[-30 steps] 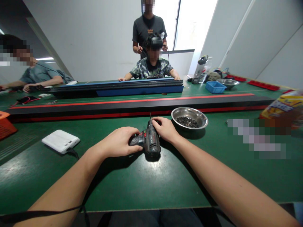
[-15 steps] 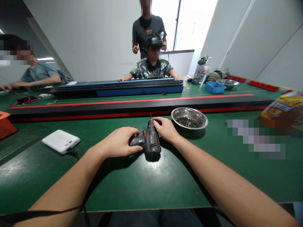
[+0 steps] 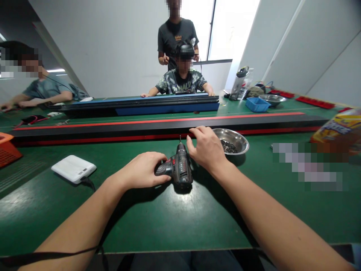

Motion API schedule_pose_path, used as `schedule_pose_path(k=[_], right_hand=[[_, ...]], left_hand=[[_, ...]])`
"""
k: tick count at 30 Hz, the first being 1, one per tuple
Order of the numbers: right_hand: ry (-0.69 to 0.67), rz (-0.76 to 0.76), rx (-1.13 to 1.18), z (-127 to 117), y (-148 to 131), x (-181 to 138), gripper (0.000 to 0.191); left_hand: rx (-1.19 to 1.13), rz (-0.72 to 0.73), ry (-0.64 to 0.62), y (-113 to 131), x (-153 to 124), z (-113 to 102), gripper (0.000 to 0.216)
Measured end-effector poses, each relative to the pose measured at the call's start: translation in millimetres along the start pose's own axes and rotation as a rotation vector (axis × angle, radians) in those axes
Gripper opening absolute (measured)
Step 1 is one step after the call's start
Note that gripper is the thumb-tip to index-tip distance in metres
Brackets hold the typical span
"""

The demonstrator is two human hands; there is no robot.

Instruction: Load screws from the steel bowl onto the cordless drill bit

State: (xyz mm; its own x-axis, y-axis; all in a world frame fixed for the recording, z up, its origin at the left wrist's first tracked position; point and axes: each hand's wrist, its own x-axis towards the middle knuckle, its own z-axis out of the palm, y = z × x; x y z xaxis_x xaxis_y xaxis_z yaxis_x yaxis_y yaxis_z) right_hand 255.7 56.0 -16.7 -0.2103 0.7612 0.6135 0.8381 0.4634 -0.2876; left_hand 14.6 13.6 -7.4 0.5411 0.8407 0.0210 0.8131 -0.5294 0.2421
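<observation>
A dark cordless drill (image 3: 179, 168) lies on the green table (image 3: 169, 214), its bit pointing away from me. My left hand (image 3: 143, 169) is wrapped round its handle. My right hand (image 3: 205, 148) hovers just right of the drill's front, lifted off it, fingers loosely curled with nothing seen in them. Right behind that hand stands a steel bowl (image 3: 235, 140) with several small dark screws in it.
A long black and red bar (image 3: 158, 128) runs across the table beyond the drill. A white box with a cable (image 3: 73, 168) lies at left, an orange basket (image 3: 8, 148) at far left, a snack bag (image 3: 338, 130) at right. Three people are across the table.
My right hand has let go of the drill's front and risen to the right, toward the bowl. My left hand and the drill have stayed put.
</observation>
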Motion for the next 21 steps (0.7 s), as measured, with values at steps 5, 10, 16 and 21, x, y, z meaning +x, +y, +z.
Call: schedule_pose_path(k=[5,10,16,21], right_hand=[[-0.055,0.220,-0.250,-18,29,10,0.046],[-0.214,0.439,-0.358,-17,55,14,0.055],[-0.441,0.534,-0.280,-16,60,18,0.066],[-0.490,0.541,-0.248,-18,61,20,0.063]], left_hand=[[-0.069,-0.004,-0.046,4,-1,-4,0.036],[-0.140,0.008,-0.105,8,-2,-10,0.035],[-0.239,0.015,-0.236,15,-4,-16,0.036],[-0.271,0.020,-0.291,17,-4,-20,0.038]])
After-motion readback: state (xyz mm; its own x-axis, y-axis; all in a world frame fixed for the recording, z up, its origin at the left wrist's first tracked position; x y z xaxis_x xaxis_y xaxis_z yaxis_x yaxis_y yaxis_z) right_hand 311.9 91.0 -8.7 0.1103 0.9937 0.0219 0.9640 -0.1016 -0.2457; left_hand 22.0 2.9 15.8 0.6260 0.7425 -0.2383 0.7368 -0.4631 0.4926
